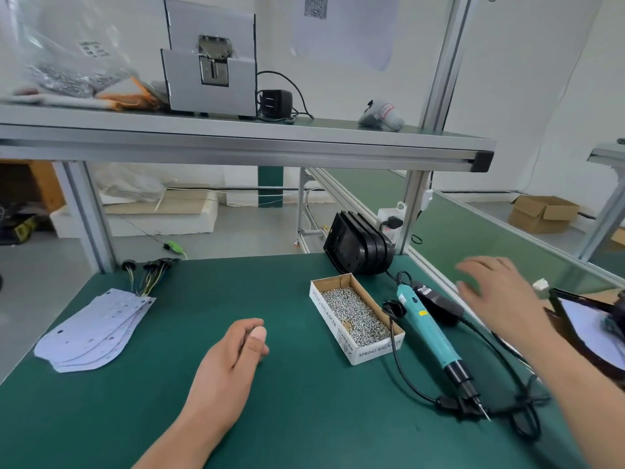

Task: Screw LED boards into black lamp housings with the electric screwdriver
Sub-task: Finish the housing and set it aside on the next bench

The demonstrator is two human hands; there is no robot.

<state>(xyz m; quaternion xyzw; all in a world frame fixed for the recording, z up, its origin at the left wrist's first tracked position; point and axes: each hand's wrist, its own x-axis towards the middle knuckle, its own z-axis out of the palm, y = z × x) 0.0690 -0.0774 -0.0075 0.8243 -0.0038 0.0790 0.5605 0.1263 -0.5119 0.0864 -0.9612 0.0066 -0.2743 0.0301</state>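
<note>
Near table's (203, 282) right edge, right hand (500, 299) seems spread.

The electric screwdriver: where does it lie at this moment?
In the head view the electric screwdriver lies on the green mat at the right, between the cardboard box of screws and a black power adapter.
</note>
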